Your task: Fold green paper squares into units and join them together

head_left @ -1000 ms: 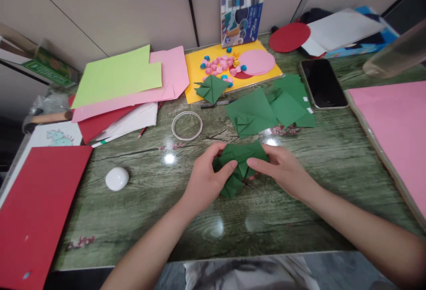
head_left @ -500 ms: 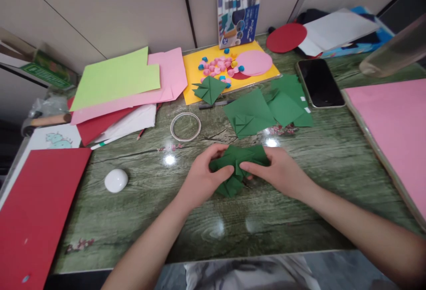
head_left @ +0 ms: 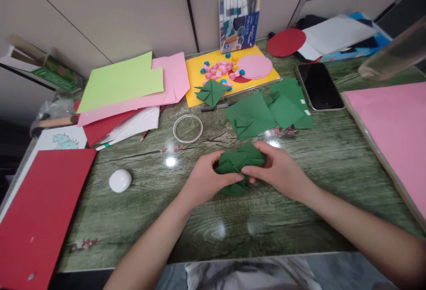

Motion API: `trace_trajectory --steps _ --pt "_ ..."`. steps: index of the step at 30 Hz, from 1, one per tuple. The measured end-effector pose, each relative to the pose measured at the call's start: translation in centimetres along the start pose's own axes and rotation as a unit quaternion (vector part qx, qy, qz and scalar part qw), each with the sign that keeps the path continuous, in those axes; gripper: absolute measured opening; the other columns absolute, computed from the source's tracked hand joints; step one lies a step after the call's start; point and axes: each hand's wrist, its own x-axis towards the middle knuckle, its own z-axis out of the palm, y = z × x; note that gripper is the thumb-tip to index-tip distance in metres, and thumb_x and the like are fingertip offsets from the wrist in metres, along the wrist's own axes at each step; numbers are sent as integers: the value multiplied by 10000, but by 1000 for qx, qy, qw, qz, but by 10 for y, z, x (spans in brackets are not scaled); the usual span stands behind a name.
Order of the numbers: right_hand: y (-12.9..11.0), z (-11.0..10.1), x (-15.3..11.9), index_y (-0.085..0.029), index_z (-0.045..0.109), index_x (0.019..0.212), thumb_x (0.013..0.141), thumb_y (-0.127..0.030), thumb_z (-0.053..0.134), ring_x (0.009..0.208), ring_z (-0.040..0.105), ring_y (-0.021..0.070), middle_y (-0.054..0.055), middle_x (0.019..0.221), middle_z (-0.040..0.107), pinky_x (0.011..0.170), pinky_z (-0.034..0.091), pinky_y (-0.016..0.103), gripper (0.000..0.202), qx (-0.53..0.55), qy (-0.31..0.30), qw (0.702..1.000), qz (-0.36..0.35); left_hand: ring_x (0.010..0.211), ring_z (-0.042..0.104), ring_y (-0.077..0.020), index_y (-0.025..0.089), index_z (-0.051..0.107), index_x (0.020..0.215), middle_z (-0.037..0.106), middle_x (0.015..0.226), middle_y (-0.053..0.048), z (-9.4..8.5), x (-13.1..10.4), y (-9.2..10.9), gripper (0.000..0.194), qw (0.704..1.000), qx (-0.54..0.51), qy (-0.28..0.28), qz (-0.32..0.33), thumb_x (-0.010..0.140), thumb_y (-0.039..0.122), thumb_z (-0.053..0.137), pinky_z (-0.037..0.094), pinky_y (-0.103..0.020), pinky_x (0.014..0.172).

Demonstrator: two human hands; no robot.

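Note:
A folded sheet of dark green paper (head_left: 238,161) is held up off the table between both hands. My left hand (head_left: 208,176) pinches its left side, thumb on top and fingers behind. From the right, my right hand (head_left: 276,168) grips it with the thumb near the middle fold and the fingers at the far edge. Both thumb tips nearly meet at the centre. Just beyond lie more green sheets (head_left: 256,112), some with folded flaps. A folded green paper piece (head_left: 211,92) rests at the front edge of a yellow sheet (head_left: 193,74).
A roll of tape (head_left: 188,129) and a white rounded object (head_left: 120,180) lie on the left. Red card (head_left: 43,205), a lime sheet (head_left: 123,77) and pink paper (head_left: 392,125) flank the work area. A phone (head_left: 319,86) and a marker pack (head_left: 238,28) stand farther back.
My fingers have shifted on the green paper, and its right part is now tilted upward and gathered closer in. My right hand has moved slightly inward. The view has shifted a little.

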Motion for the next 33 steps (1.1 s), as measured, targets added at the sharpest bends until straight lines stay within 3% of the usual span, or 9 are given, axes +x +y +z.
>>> trace_trajectory --steps 7,13,19,24,27,33 --pt "4 -1 -1 -199 567 788 776 -276 585 570 597 139 -25 620 592 543 469 244 81 -29 -7 999 -26 633 551 -144 139 653 787 629 700 -21 2 -1 1 235 1000 3 8 -13 652 327 693 445 -233 551" --pt "3 -3 -3 -196 547 715 812 -347 553 584 617 136 -23 611 599 559 464 240 179 -12 -21 999 -38 536 485 -106 118 644 687 570 599 -6 3 -2 -1 267 999 -26 18 -30 658 379 686 394 -208 487" --pt "1 -2 -4 -186 560 744 787 -363 585 568 612 147 -5 564 638 517 429 240 184 -32 -22 999 -14 547 465 -101 135 583 673 530 595 15 3 -3 -4 253 997 -77 30 0 675 371 675 375 -206 503" --pt "1 0 -3 -182 560 728 796 -341 565 542 597 141 -5 550 637 499 404 239 172 -64 -16 998 -9 644 508 -137 154 604 768 570 672 5 4 -3 3 193 999 2 21 26 707 334 637 392 -229 583" --pt "1 1 -3 -188 532 692 789 -332 563 537 602 148 -9 536 626 498 408 245 177 -72 -11 997 -4 611 483 -134 159 587 683 535 615 16 3 -2 5 211 997 43 46 42 681 359 655 360 -223 553" --pt "2 2 -3 -200 466 620 773 -356 579 528 610 147 -14 521 612 500 415 241 246 -49 -9 999 -7 538 448 -118 148 597 639 525 569 17 4 -3 1 283 998 17 61 13 661 421 669 333 -229 511"
